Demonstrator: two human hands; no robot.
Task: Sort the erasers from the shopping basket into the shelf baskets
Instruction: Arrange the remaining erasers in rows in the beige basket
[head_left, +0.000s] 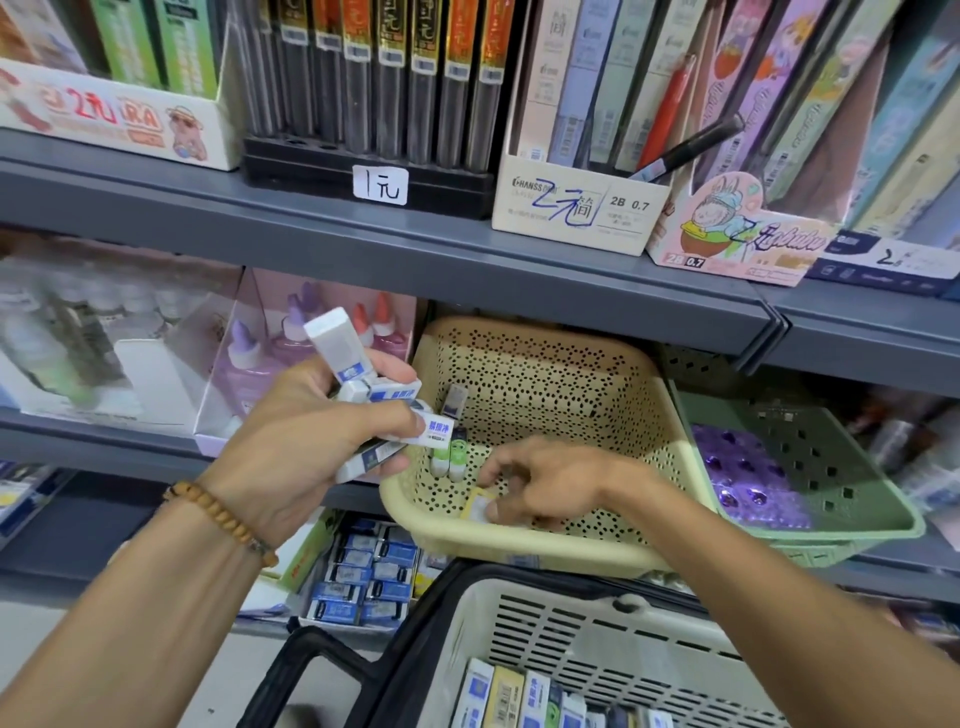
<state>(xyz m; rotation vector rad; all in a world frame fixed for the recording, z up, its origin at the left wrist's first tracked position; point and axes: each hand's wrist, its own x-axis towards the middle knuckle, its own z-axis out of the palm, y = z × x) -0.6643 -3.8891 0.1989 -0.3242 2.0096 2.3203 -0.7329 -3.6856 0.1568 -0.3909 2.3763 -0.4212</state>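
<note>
My left hand (306, 441) grips a bunch of several white erasers with blue sleeves (374, 395) just left of the beige perforated shelf basket (561, 395). Inside that basket my right hand (540, 480) pinches a small yellow-edged eraser (477, 506) against the basket floor. A green-and-white eraser (449, 457) and a dark one (457, 402) lie at the basket's left side. Below, the pale shopping basket (597, 629) with black handles holds a row of boxed erasers (519, 699).
A green shelf basket (810, 467) with purple items stands right of the beige one. A box of blue erasers (363, 577) sits on the lower shelf. Glue bottles (306, 332) stand behind my left hand. The shelf above carries pencil-lead boxes (576, 208).
</note>
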